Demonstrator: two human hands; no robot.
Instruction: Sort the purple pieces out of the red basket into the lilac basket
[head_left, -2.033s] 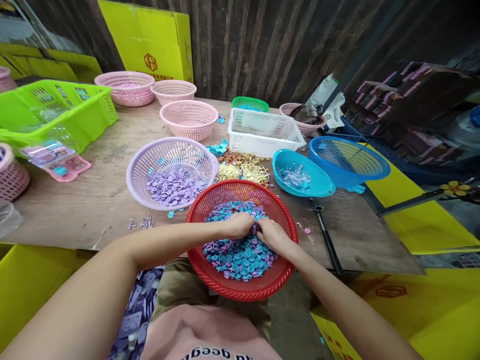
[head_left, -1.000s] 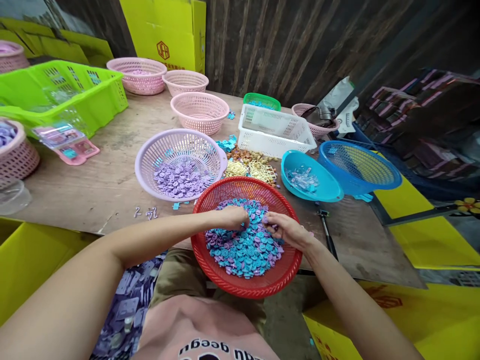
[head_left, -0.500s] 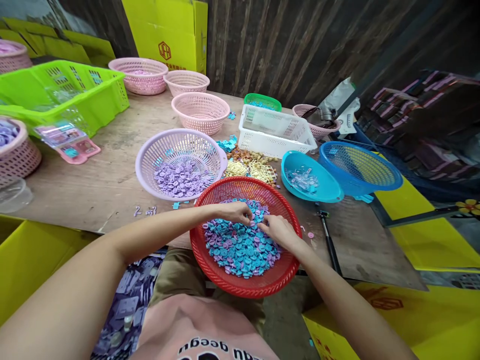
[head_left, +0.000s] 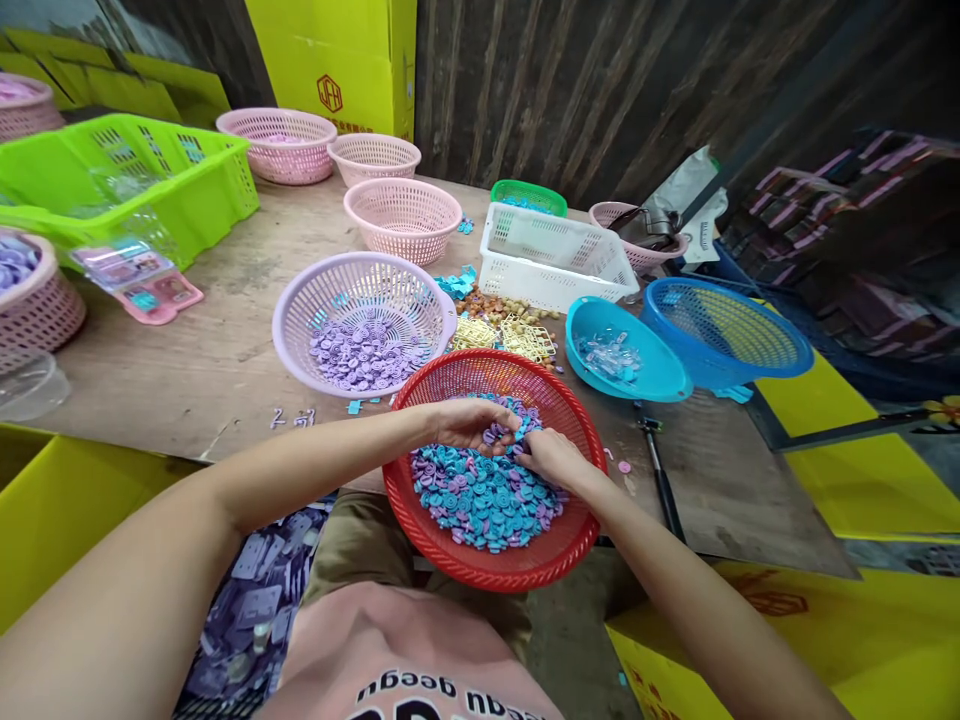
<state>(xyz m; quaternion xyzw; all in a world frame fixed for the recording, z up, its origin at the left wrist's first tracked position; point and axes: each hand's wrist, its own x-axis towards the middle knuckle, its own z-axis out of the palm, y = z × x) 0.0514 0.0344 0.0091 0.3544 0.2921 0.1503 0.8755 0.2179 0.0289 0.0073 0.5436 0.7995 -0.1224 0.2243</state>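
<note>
Closely paired, a person's two hands bend over a red basket that overhangs the edge of a wooden counter — the left hand grasps a few small purple discs, while the right hand curls just beside it, its hold hidden from view. Below lies a heap of turquoise and purple pieces; a lavender basket stands just to the left.

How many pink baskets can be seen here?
6: upper left-edge basket, lower left-edge basket, large back basket, small back basket beside it, nearer basket before them, and right-hand basket behind the white basket. Others may be hidden.
</note>
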